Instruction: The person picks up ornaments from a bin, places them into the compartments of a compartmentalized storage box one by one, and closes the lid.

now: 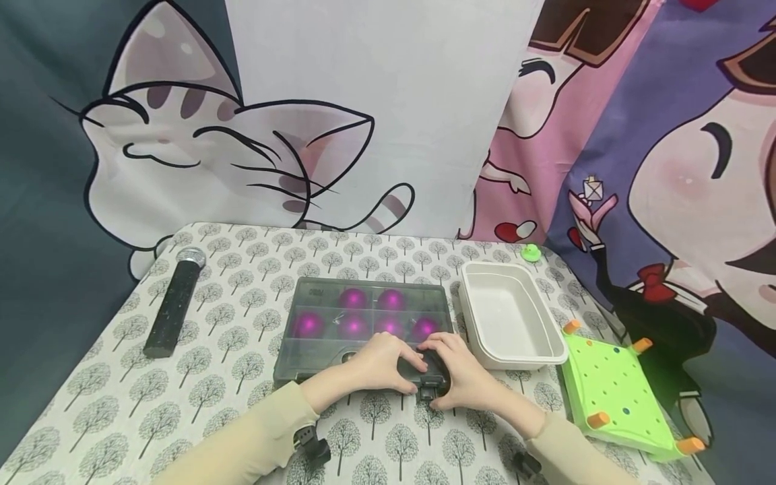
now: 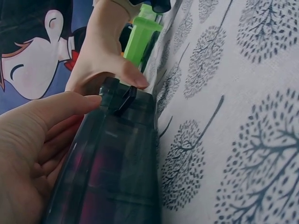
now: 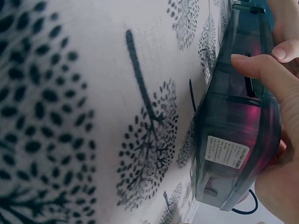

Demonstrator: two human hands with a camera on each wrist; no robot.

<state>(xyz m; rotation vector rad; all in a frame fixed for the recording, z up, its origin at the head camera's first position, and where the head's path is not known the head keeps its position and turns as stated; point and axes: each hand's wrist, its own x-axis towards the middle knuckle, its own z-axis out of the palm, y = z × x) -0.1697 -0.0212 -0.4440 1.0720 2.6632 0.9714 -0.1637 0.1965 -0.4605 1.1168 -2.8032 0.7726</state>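
A grey see-through storage box with a lid and compartments lies flat on the table, its lid down. Round magenta balls show inside it. At the front right, my left hand holds the lid's edge, thumb beside a dark latch and curled fingers over the top. My right hand grips the front right corner. In the right wrist view, its thumb lies against the front wall by that latch, and a white label shows on the box's side.
A white tub stands right of the box, with a green pegged board with orange legs beyond it. A small green duck sits at the back right. On the left lies a black microphone. A printed curtain hangs behind the table.
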